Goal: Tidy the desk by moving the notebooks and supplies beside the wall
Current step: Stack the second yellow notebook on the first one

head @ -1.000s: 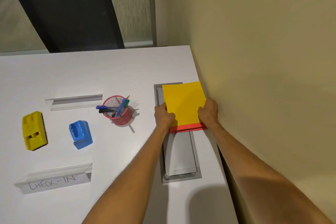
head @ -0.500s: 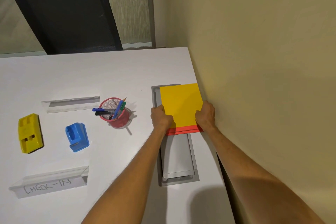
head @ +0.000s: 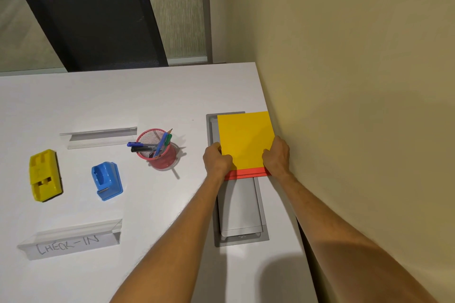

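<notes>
I've nudged the yellow notebook [head: 246,141] and red notebook [head: 246,173] slightly closer to the wall [head: 344,81], left hand [head: 217,161] and right hand [head: 276,157] gripping their edges on the counter [head: 123,101], so supplies come next.

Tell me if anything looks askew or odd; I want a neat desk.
The yellow notebook sits offset on the red notebook, leaving a red strip showing, and both cover the far end of the grey cable hatch. In the red mesh pen cup, two pens lie flat across the rim.
</notes>
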`<state>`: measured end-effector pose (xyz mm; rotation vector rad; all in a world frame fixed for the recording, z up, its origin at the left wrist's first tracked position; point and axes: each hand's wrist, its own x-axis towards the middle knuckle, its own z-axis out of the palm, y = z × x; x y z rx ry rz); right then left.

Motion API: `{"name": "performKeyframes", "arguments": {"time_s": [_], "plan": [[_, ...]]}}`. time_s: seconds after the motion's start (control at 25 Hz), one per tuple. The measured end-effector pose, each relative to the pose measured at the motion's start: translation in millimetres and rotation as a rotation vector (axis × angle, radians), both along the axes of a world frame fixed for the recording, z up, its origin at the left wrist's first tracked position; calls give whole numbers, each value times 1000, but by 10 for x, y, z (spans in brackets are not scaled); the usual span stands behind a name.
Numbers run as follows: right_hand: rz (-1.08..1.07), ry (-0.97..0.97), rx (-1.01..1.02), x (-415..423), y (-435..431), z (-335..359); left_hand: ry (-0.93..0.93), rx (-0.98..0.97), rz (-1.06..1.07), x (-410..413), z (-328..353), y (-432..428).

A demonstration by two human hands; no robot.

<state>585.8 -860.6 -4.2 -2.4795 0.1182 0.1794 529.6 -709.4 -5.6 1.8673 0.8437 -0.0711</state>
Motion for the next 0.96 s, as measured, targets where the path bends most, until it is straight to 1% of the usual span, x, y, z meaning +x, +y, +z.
{"name": "performKeyframes", "arguments": {"time_s": [0.44, 0.72, 0.96], "plan": [[28, 5, 38, -97, -55, 6, 6, -28, 28, -120, 25, -67], [39, -3, 45, -130, -60, -14, -25, -38, 58, -197, -27, -93], [39, 0, 46, -168, -43, -26, -10, -18, 80, -261, -18, -115]]}}
